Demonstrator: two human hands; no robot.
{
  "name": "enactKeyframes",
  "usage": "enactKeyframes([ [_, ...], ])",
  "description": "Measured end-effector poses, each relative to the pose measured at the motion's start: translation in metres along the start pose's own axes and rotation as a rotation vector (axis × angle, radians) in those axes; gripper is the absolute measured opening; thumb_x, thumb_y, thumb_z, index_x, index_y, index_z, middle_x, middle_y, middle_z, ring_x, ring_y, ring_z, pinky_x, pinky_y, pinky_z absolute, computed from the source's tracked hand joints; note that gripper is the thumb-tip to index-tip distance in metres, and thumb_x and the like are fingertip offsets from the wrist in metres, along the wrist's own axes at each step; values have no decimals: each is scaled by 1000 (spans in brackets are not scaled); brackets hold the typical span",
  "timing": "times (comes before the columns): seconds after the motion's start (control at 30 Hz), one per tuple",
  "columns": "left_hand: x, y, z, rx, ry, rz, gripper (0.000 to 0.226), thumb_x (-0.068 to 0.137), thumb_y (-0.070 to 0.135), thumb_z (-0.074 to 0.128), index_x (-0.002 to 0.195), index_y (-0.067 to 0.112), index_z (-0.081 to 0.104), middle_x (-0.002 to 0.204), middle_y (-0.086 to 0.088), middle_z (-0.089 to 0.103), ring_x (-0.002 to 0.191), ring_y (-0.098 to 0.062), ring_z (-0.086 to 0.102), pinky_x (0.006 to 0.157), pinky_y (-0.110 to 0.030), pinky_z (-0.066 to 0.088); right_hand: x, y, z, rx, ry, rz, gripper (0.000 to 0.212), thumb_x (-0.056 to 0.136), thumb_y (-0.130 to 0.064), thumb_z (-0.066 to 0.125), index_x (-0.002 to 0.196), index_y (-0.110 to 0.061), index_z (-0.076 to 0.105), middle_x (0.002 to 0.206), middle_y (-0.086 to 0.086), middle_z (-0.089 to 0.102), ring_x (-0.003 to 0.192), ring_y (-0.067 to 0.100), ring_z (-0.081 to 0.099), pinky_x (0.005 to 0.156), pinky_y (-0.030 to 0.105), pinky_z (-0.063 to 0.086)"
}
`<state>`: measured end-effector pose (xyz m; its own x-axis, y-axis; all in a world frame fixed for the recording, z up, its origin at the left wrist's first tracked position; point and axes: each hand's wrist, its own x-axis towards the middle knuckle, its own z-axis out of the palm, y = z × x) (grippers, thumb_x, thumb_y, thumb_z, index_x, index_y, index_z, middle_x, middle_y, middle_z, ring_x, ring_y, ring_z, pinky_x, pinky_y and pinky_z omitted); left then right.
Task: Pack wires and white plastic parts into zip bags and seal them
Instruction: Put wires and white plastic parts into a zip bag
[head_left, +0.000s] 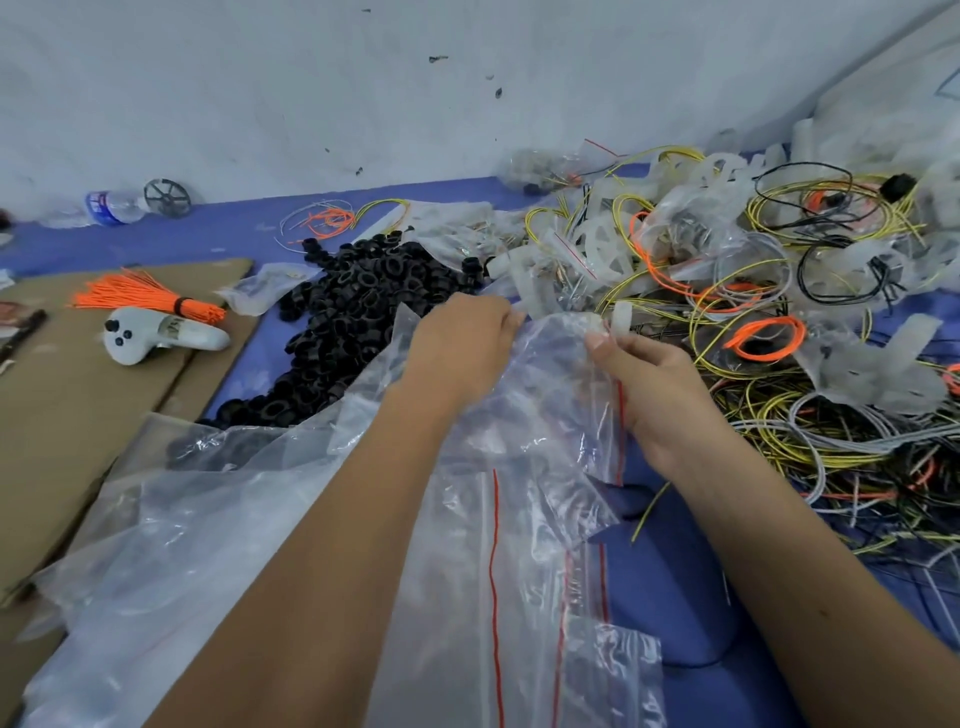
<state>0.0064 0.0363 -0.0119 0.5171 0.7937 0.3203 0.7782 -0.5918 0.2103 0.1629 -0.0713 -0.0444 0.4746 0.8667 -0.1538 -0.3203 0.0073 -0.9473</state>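
Note:
A clear zip bag (550, 395) with a red seal line is held up between both hands over the blue surface. My left hand (462, 348) grips its far left edge with curled fingers. My right hand (649, 384) pinches the bag's right edge near the red strip. Just beyond the bag lies a white plastic part (621, 317). A tangle of yellow, orange, grey and black wires (769, 322) mixed with white plastic parts spreads to the right. More empty zip bags (524, 597) lie under my forearms.
A heap of black rings (363, 306) lies left of the hands. On cardboard (67, 415) at the left rest a bundle of orange ties (150, 299) and a white controller (156, 338). A water bottle (111, 207) lies by the wall.

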Motion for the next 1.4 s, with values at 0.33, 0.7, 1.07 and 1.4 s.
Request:
enactKeyframes([
  [0.33, 6, -35, -31, 70, -267, -207, 63, 105, 58, 39, 63, 11, 40, 64, -8, 46, 63, -29, 49, 64, -37, 42, 3, 12, -1, -589, 64, -224, 26, 93, -27, 72, 80, -3, 72, 77, 21, 71, 65, 24, 56, 65, 37, 48],
  [0.7, 6, -5, -59, 79, 100, -228, 53, 103, 55, 46, 69, 14, 43, 81, -15, 59, 89, -39, 62, 77, -45, 48, -5, 26, 15, -823, -20, -358, 27, 89, -31, 76, 89, -18, 53, 56, -6, 54, 50, 10, 47, 50, 26, 32],
  [1.07, -56, -4, 28, -254, 206, -91, 50, 107, 36, 47, 61, 20, 31, 57, 1, 38, 59, -32, 46, 57, -44, 39, -11, 37, 16, -938, 37, -517, 32, 85, -19, 78, 94, -24, 48, 60, -10, 54, 57, 1, 51, 50, 17, 30],
  [1.4, -55, -15, 34, -414, 322, -125, 54, 106, 35, 50, 59, 16, 32, 50, 5, 34, 49, -17, 35, 51, -35, 31, -15, 22, 17, -772, 37, -588, 33, 77, -17, 86, 95, -23, 59, 66, -8, 69, 63, 4, 65, 61, 14, 48],
])
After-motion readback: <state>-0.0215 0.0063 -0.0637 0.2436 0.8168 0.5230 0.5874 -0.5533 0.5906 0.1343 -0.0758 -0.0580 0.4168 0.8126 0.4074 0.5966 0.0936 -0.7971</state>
